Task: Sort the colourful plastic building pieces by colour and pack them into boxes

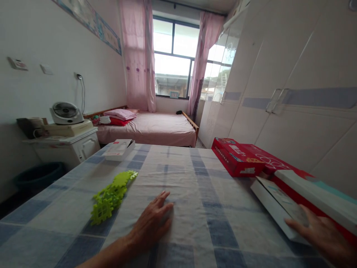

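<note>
My left hand (152, 223) lies flat on the blue and white checked tablecloth (178, 171), fingers stretched forward, holding nothing. A stack of lime green toothed foam pieces (111, 195) lies just to its left. My right hand (320, 234) rests at the lower right, fingers extended onto the near end of a flat white box (279, 203). That box leans on a stack with a long white box (315, 197) and a red box (237, 156) behind it.
A small white box (119, 149) sits at the table's far left edge. Beyond stand a pink bed (156, 128), a white cabinet with a fan (66, 112), a dark bin (36, 175) and white wardrobe doors (279, 93) along the right.
</note>
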Available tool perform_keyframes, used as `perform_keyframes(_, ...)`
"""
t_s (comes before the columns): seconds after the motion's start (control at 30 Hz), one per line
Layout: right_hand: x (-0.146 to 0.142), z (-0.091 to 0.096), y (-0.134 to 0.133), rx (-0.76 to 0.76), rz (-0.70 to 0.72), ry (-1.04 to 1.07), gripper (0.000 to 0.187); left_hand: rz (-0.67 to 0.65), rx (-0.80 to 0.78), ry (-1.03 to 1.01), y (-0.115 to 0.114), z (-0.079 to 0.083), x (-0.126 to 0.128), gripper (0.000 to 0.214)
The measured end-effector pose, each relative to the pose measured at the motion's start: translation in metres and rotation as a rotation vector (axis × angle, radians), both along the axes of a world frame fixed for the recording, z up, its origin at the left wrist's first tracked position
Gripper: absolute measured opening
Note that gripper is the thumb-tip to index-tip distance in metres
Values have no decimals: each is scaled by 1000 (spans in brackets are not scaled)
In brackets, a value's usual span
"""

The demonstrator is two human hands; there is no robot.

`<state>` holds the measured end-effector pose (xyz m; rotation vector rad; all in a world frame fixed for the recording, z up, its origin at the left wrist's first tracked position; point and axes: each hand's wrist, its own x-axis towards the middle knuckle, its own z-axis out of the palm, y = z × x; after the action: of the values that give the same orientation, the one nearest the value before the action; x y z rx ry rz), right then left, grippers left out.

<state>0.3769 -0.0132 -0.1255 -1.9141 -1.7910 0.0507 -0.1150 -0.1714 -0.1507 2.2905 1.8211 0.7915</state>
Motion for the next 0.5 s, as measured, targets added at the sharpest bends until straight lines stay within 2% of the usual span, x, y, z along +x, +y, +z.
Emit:
perform_keyframes(0.07,-39,13,-9,-120,45,-23,90,-8,-19,-69,3,5,1,41)
perform_keyframes(0.17,-117,36,-27,-124,233,-11,88,-21,-100,-316,6,20,7,42)
perform_keyframes(0.27,-204,59,-52,-147,493,64,83,-48,-279,-732,6,38,15,51)
perform_keyframes(0.33,-255,72,-73,-221,598,121,81,-101,-374,-1036,4,47,20,56)
perform_keyframes(0.43,-311,85,-101,-258,759,225,76,-191,-359,-1458,-1,47,22,57)
perform_keyframes(0.5,-333,88,-113,-284,840,289,73,-169,-289,-1665,-5,43,20,58)
